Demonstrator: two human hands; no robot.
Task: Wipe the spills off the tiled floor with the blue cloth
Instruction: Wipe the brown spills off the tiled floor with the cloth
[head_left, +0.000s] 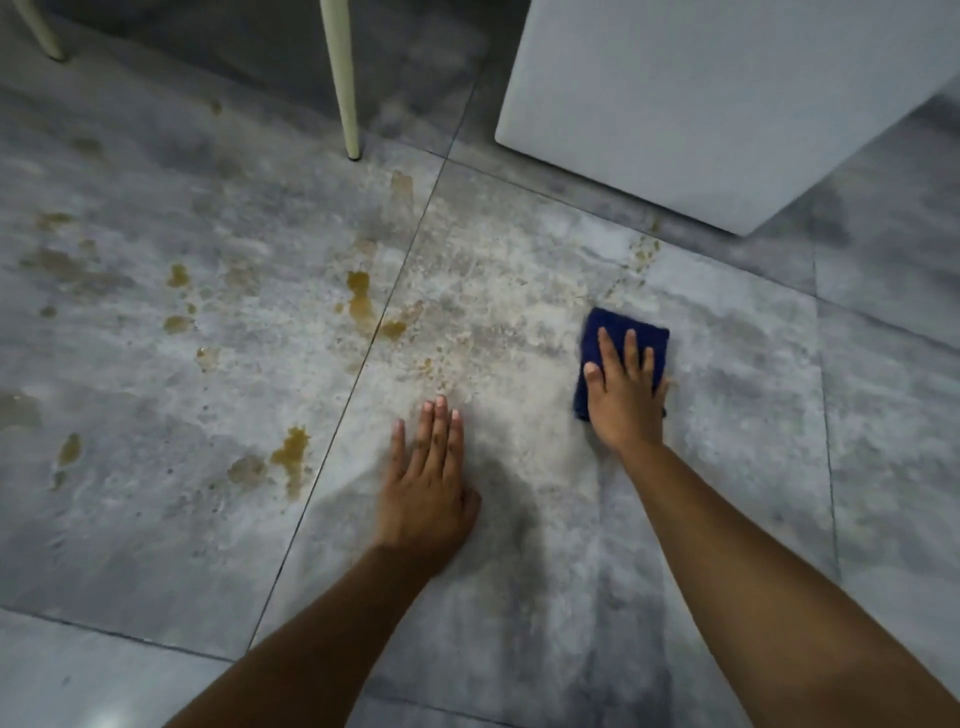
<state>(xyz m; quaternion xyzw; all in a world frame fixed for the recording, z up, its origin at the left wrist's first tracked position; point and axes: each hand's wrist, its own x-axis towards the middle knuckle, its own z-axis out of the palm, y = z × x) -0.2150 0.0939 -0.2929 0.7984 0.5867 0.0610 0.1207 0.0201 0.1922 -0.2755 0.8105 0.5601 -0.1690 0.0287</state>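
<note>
The blue cloth (623, 343) is pressed flat to the tiled floor (727, 467) under the spread right hand (626, 400), beside unwiped brown spills (291, 457), while the left hand (426, 493) is laid open, holding nothing, apparently for support.

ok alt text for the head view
A person's right hand presses a blue cloth on a grey tiled floor, while the left hand rests open beside it. Brown spills dot the tiles to the left, near a chair leg and white box.
</note>
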